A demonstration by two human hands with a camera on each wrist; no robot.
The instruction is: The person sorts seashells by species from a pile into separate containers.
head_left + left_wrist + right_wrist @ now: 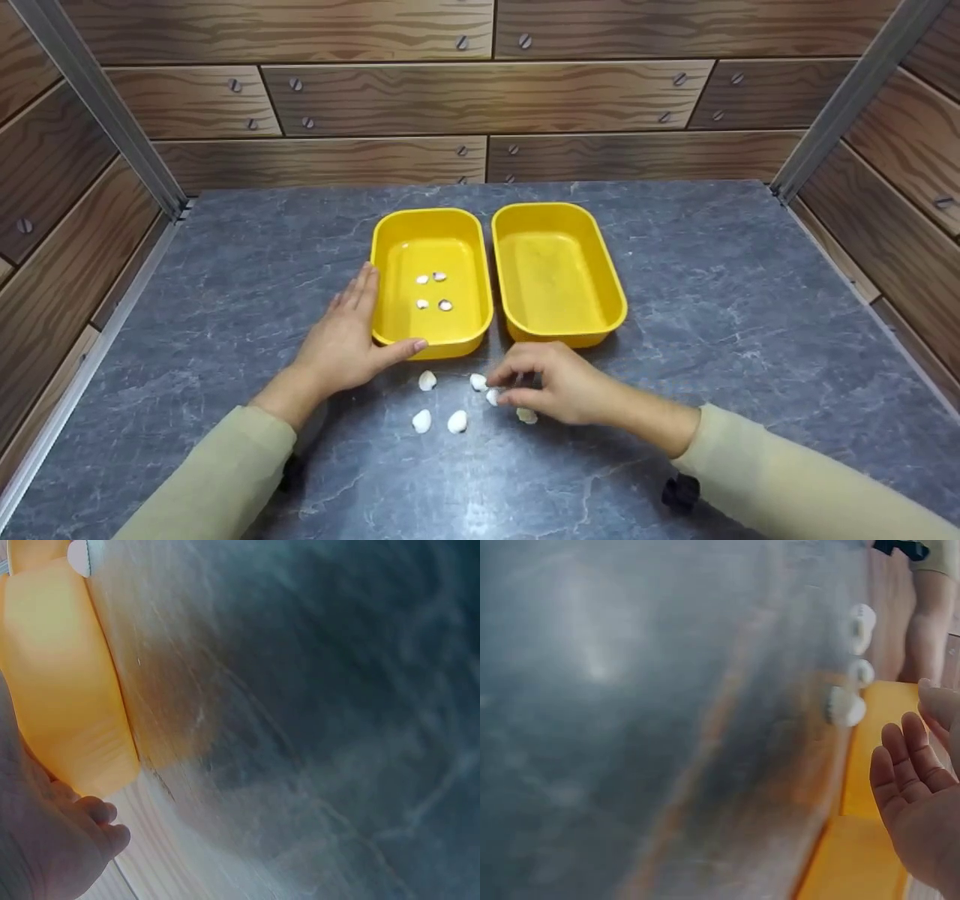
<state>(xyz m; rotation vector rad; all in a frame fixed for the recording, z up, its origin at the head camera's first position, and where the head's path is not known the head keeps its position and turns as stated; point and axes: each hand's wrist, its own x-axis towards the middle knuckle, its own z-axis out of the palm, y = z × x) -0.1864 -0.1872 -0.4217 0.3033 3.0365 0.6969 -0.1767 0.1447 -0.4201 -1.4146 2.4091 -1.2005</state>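
My left hand (341, 334) lies against the left yellow tray (478, 255), with straight fingers along its left wall and the thumb at its near rim. Several small white and dark-marked shells, one of them a dark-edged shell (445, 305), sit on that tray's floor. In front of the trays my right hand (559, 382) is low over the table, thumb and index finger apart. A white shell (492, 397) is right at their tips, and another white shell (478, 382) lies beside the index finger. In the right wrist view several white shells (846, 706) appear left of my fingers.
A second yellow tray (615, 300) stands close to the right of the first, nothing visible in it. Other shells lie on the grey marbled table (712, 300): a white shell (457, 421) near the middle and a cream shell (526, 415) under the right hand. Wood-patterned walls (487, 97) surround the table.
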